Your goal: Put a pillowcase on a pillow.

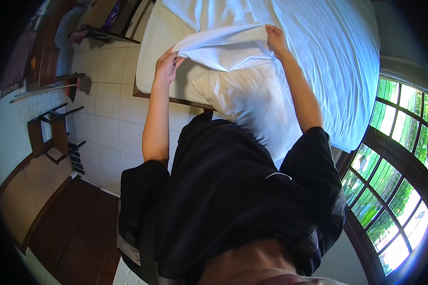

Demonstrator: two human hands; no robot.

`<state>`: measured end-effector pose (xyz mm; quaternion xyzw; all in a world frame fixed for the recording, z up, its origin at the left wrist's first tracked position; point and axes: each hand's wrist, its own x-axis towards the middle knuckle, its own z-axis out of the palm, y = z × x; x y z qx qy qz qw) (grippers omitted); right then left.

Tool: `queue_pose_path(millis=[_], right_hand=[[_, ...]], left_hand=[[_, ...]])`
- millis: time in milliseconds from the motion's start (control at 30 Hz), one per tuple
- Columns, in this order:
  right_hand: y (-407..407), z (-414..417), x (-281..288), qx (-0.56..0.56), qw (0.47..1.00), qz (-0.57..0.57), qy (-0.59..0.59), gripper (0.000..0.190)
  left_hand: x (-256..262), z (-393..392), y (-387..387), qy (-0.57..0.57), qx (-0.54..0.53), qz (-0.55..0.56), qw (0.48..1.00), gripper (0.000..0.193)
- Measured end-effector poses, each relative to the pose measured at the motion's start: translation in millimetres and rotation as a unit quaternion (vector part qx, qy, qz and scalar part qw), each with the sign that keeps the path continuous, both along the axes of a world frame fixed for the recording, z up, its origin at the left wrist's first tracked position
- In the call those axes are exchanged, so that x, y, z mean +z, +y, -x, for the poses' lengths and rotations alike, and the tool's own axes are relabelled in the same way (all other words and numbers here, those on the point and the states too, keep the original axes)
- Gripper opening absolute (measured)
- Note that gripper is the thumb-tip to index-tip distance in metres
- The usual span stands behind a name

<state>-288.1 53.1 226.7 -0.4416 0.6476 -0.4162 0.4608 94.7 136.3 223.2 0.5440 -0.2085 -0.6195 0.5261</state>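
Note:
A white cloth [228, 53], perhaps a pillowcase, is stretched between my two hands above the bed. My left hand [167, 66] pinches its left end, and my right hand [276, 41] grips its right end, a little farther from my body. Just below the cloth, a white pillow [249, 96] lies at the near edge of the mattress, close to my torso. A loosely wrinkled white sheet [328, 64] covers the right and far parts of the bed.
The bed's wooden frame [192, 104] runs along the near side. Pale floor tiles [107, 98] lie to the left, with a dark wooden chair [55, 133] and a broom [82, 85] by the wall. Barred windows [385, 192] stand at the right.

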Motion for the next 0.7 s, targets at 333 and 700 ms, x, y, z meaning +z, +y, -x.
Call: queue_pose_path(millis=[333, 700], right_hand=[[-7, 36, 20, 0.166, 0.906, -0.199, -0.333, 0.044], [13, 67, 4, 0.337, 0.919, -0.079, 0.19, 0.027]], left_hand=[[4, -19, -19, 0.084, -0.159, -0.07, 0.981, 0.034], [7, -19, -27, -0.137, -0.23, -0.012, 0.963, 0.045]])
